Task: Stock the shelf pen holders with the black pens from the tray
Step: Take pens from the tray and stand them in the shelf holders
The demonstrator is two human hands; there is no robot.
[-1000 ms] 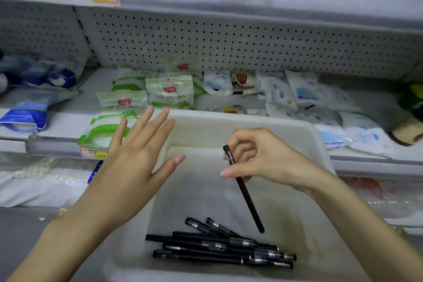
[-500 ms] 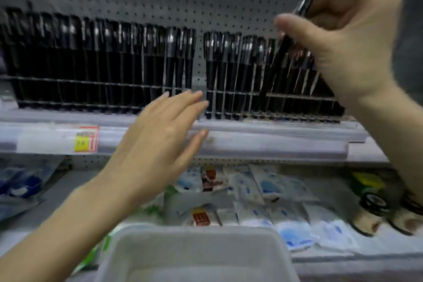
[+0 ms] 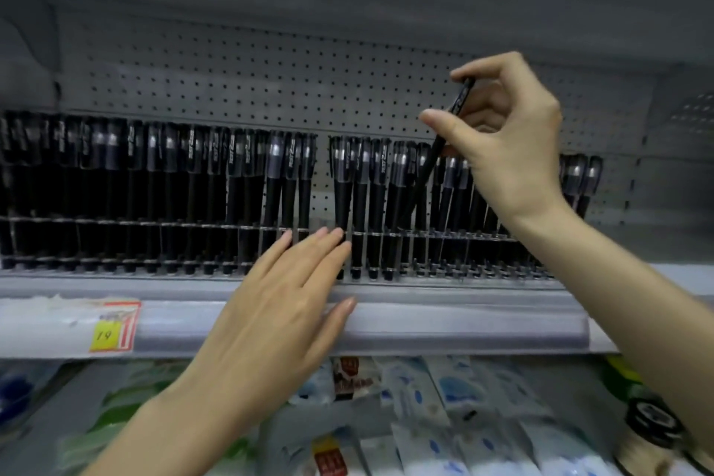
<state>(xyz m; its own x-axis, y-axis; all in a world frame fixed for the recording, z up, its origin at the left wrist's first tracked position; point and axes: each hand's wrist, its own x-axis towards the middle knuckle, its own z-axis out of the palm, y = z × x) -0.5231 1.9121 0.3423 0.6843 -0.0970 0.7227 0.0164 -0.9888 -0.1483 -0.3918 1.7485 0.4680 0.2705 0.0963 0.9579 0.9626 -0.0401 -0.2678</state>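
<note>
Two clear pen holders stand side by side on the upper shelf, the left holder (image 3: 154, 222) packed with upright black pens, the right holder (image 3: 444, 240) partly filled. My right hand (image 3: 506, 135) pinches one black pen (image 3: 436, 155) near its top, tilted, with its lower end down among the pens of the right holder. My left hand (image 3: 282, 301) is flat with fingers spread, its fingertips touching the front of the holders at the gap between them. The tray is out of view.
A grey pegboard (image 3: 270, 81) backs the shelf. The shelf's front rail (image 3: 425, 325) carries a yellow and red price tag (image 3: 112, 327). Below lie several white, blue and green packets (image 3: 417, 398) and a dark round lid (image 3: 653, 425) at the right.
The view rose from the tray to the upper shelf. My right hand carried the pen up and lowered its tip into the right holder. My left hand moved up to the holders' front.
</note>
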